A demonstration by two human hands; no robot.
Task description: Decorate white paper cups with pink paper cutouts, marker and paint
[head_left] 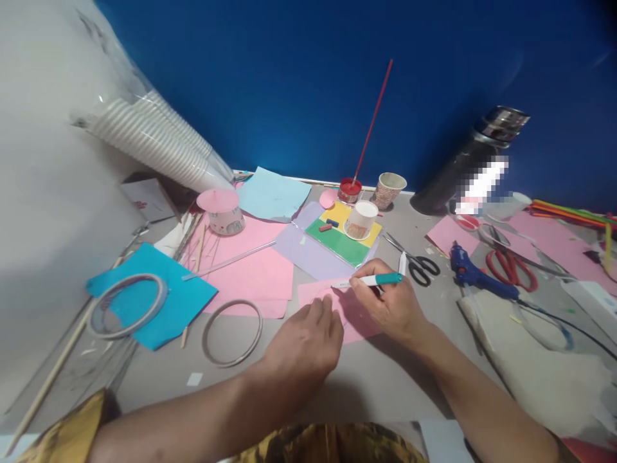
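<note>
My right hand point(390, 302) pinches a white marker with a teal end point(371, 280), its tip resting on a small pink paper sheet point(354, 318) on the grey table. My left hand point(303, 344) lies knuckles-up on the left part of that pink sheet, fingers curled down against it, holding it flat. A loose white pen cap point(402, 262) lies just beyond the right hand.
Black scissors point(417, 263), a blue glue gun point(475, 276) and red scissors point(511, 267) lie to the right. Paper cups point(361, 218), a red paint pot point(349, 190), coloured sheets, two tape rings point(231, 332) and a cup stack point(154, 138) sit beyond and left. A dark flask point(463, 167) stands behind.
</note>
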